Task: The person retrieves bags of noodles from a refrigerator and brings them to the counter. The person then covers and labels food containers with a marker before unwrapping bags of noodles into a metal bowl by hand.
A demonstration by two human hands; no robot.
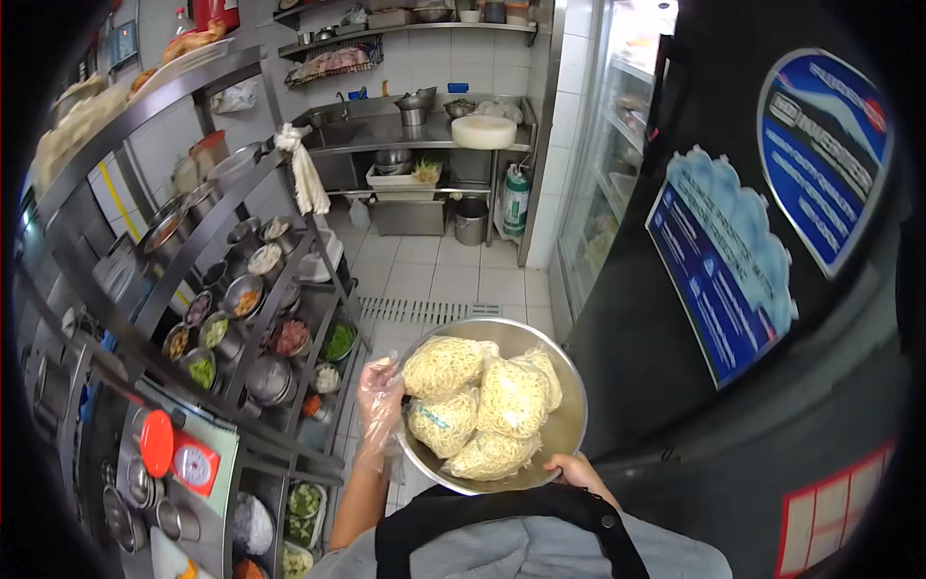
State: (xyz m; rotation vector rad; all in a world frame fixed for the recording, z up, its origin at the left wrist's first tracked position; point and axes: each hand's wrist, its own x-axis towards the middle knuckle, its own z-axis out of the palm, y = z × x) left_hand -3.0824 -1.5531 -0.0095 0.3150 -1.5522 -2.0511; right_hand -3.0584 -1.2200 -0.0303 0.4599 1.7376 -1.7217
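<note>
I carry a wide metal bowl (pixel 571 386) in front of my body, its near side close to my apron (pixel 424 526). Several clear bags of yellow noodles (pixel 511 396) are heaped inside it. My left hand (pixel 379 403), in a clear plastic glove, is closed at the bowl's left rim, its fingers curled and partly hidden by the crinkled plastic. At the lower right, my right hand (pixel 579 475) grips the rim, thumb over the edge and the other fingers hidden underneath.
On the left, a metal rack (pixel 241 376) holds several small pots of chopped food, with a red scale (pixel 196 465) nearby. A sink counter (pixel 357 135) stands at the back. Along the right are a glass-door fridge (pixel 603 183) and a dark panel (pixel 666 309). A floor drain (pixel 415 310) crosses the tiles.
</note>
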